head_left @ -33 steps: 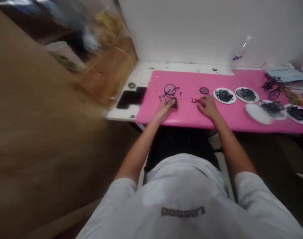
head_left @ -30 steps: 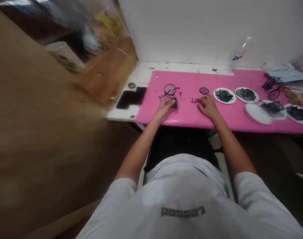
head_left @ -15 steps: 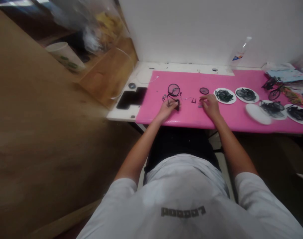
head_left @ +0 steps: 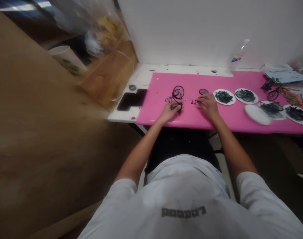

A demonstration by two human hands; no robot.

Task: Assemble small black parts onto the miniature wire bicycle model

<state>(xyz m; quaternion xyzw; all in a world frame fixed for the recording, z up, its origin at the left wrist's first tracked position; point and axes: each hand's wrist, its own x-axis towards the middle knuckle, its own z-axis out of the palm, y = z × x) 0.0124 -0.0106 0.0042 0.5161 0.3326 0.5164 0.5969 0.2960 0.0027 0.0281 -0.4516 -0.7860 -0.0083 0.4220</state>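
Note:
A small black model bicycle frame with one wheel [head_left: 177,94] stands on the pink mat [head_left: 186,114]. My left hand [head_left: 170,111] grips its lower frame and holds it upright. My right hand [head_left: 208,103] rests on the mat just right of it, fingertips pinched at a tiny dark part [head_left: 194,102]; whether it holds the part is too small to tell. A loose small wheel [head_left: 203,91] lies just beyond my right hand.
White plates [head_left: 224,97] [head_left: 246,95] [head_left: 272,108] [head_left: 297,113] with black parts line the mat to the right, along with a bare white plate [head_left: 257,114]. A finished model bicycle [head_left: 272,87] stands far right. A black phone [head_left: 131,99] lies left of the mat. A plastic bottle [head_left: 237,56] stands by the wall.
My left hand has lifted the bicycle frame slightly and shifted it right. My right hand has moved its fingertips toward the small parts. The view is steadier.

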